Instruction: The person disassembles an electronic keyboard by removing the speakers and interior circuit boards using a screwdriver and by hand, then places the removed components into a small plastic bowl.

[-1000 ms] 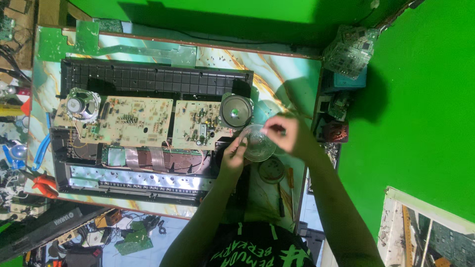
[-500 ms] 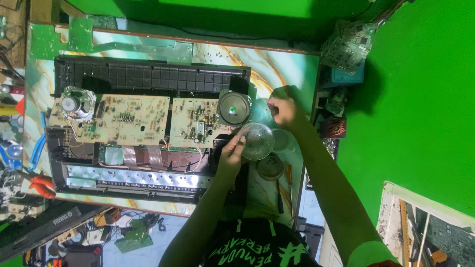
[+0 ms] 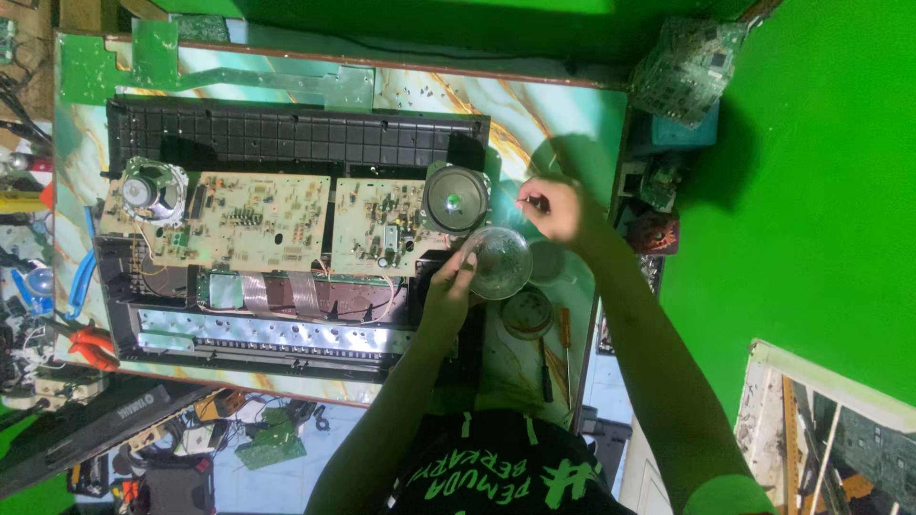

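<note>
Plainly, clear round plastic bowl (image 3: 500,262)

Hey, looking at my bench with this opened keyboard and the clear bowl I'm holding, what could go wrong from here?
1. The clear round plastic bowl, held by its rim in your left hand, hangs beside the bare beige circuit boards; it might tip.
2. Your right hand pinches something too small to identify; dropped, it might vanish into the open black keyboard case.

Opened black chassis (image 3: 286,143) with its circuit boards (image 3: 239,219) fills the bench's left and middle. Free strip of marbled bench top (image 3: 563,124) lies toward the far right corner. Near right edge crowded: clear bowl (image 3: 501,262), round tin (image 3: 527,313), screwdrivers (image 3: 565,334).
</note>
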